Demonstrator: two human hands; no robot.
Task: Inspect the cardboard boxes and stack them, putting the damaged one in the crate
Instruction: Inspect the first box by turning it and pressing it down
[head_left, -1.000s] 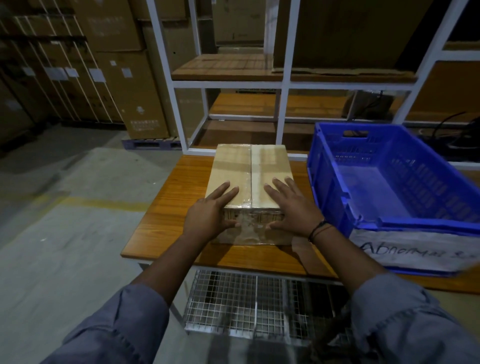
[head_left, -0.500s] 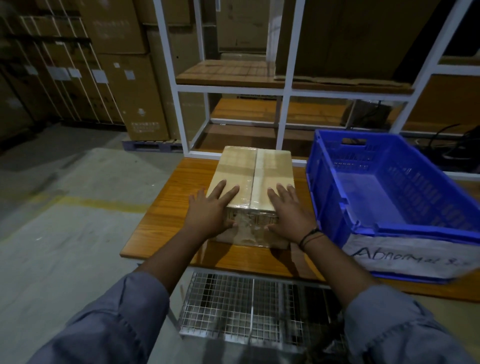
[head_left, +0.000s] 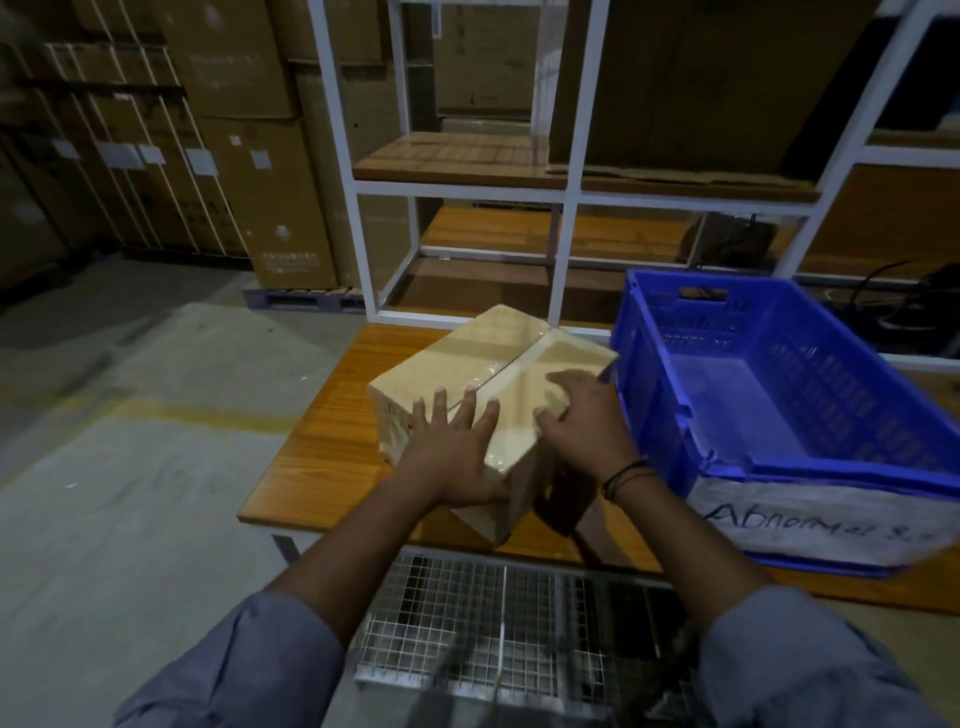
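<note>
Recorder: cardboard box (head_left: 498, 364), location?
Observer: On wooden table (head_left: 332, 441), turned corner-on toward the wearer, just beside blue crate (head_left: 649, 395).
Recorder: Hands?
Observer: Left hand (head_left: 457, 457) flat on the taped top, fingers spread, thumb on the near side face. Right hand (head_left: 584, 426) at the right edge, fingers over the top; blurred, cannot tell whether spread or curled.

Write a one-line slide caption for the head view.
Left hand and right hand rest on a taped cardboard box askew on the wooden table, beside the blue crate.
</note>
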